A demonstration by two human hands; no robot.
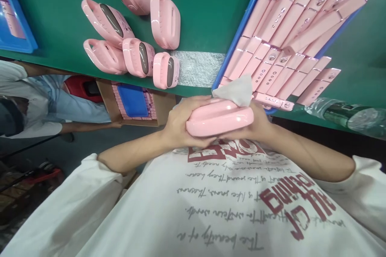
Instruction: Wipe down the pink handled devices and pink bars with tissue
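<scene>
A glossy pink plastic casing [220,122] with a rounded loop-like rim is held in front of my chest, tilted on its side. My left hand [181,122] wraps round its left end, fingers closed, thumb along the top. At the other end my right hand [259,122] grips from behind; its fingers are mostly hidden by the casing. A white cloth or tissue [237,90] sticks up between the casing and my right hand, lying against the casing's upper edge. Just beyond stand several similar pink casings with handles [138,57], some with a dark oval window.
On the green table [205,8], a blue tray [241,34] holds many pink bar-shaped parts. A clear bottle [346,114] lies at right. Another blue tray [28,36] sits far left. Below the table edge, a person [60,100] is beside a cardboard box [107,102].
</scene>
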